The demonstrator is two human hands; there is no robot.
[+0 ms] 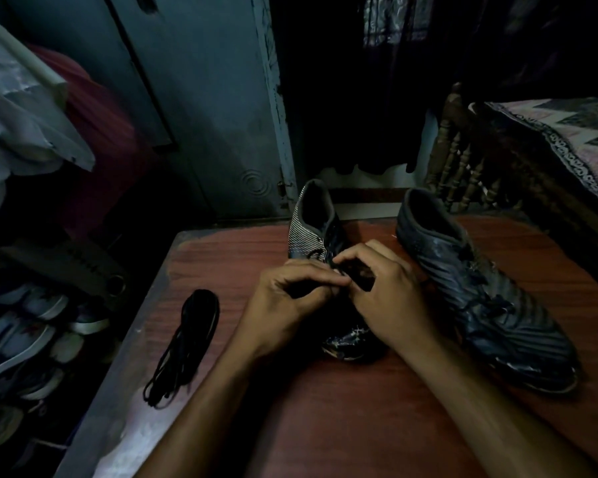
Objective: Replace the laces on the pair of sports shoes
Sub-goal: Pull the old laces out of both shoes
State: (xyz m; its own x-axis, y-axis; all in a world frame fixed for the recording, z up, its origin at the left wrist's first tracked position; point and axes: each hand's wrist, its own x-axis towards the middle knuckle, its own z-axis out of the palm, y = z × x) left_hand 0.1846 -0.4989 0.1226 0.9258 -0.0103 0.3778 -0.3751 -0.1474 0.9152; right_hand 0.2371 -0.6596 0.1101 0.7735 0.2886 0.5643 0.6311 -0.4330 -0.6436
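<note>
Head view: both hands' curled fingers point(328, 278) pinch shoe point(313, 232) lace point(316, 253).

Two dark sports shoes on the wooden table, toes toward the camera, heels away. Left shoe point(313, 232): thin white stripes on its outer side, scuffed toe cap, midfoot hidden, a dark lace point(316, 253) in the upper eyelets. Right shoe point(480, 288): dark ribbed upper, worn and whitish in patches, laced, standing upright, angled a little, well apart from the left one. Spare black laces point(183, 346) in a loose elongated bundle, flat on the table, left of both shoes.
</note>
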